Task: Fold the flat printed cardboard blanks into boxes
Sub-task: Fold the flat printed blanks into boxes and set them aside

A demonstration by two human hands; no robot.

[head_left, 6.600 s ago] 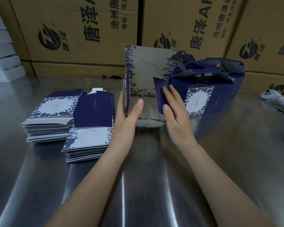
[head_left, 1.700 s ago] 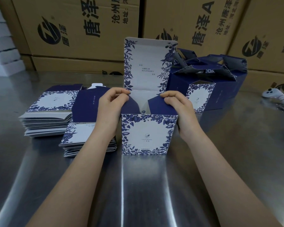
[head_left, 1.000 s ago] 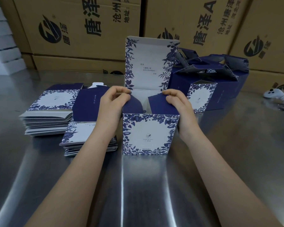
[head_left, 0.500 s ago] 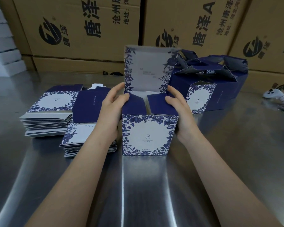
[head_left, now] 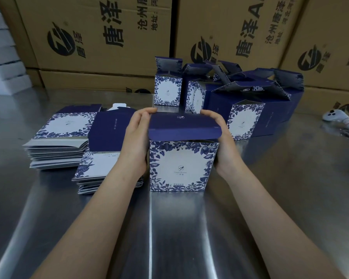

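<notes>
Your left hand (head_left: 136, 141) and right hand (head_left: 222, 143) clamped on the upright floral box (head_left: 181, 168) at its sides, fingertips (head_left: 147, 112) over its folded-down lid (head_left: 183, 125), box on the steel table (head_left: 270, 188), flat blanks (head_left: 58, 137) stacked alongside.

I count two stacks of blanks (head_left: 56, 150) (head_left: 93, 170), one box (head_left: 181, 166) in two hands (head_left: 135, 141) (head_left: 223, 146), at least four folded boxes (head_left: 244, 123), one controller (head_left: 340, 118).

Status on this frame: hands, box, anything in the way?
Left hand and right hand grip the box. Lid folded over, flap untucked. Blank stacks clear, left.
</notes>
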